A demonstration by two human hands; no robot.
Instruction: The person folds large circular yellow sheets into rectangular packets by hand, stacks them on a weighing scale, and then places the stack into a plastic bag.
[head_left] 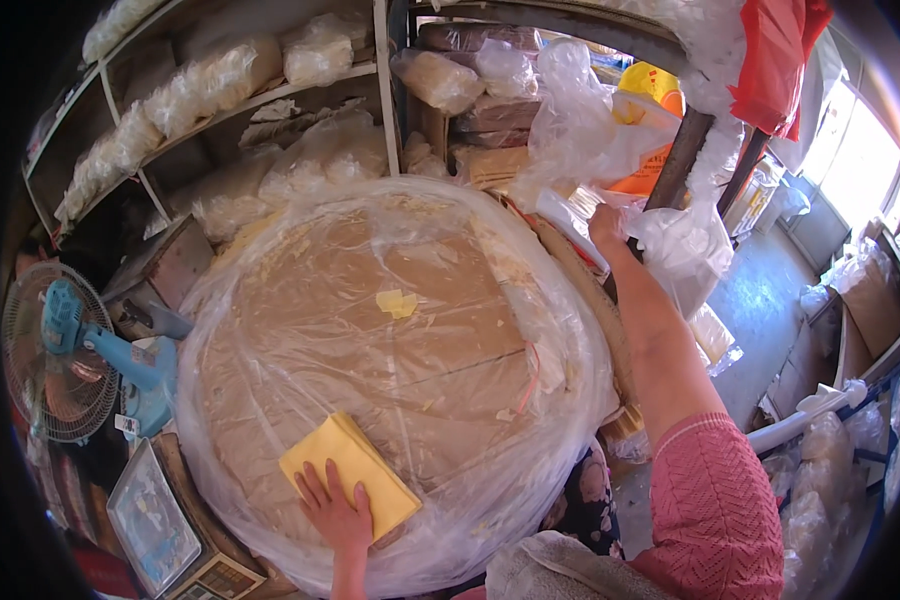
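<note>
My left hand [339, 508] lies flat, fingers spread, on a stack of yellow square sheets [355, 470] near the front of a round table. Clear plastic film [300, 370] covers the tabletop over brown board. A small torn yellow piece [397, 303] rests near the table's middle. At the far right, beyond the table's rim, my outstretched right hand [608, 230] has its fingers closed at the clear plastic bags [573, 218]. It seems to pinch one of them, though its fingertips are partly hidden.
A blue fan [80, 335] stands left of the table, with a flat-topped scale [155, 515] in front of it. Shelves [260, 95] of bagged goods line the back. White plastic bags [685, 250] hang beside my right forearm, below a red bag [778, 65].
</note>
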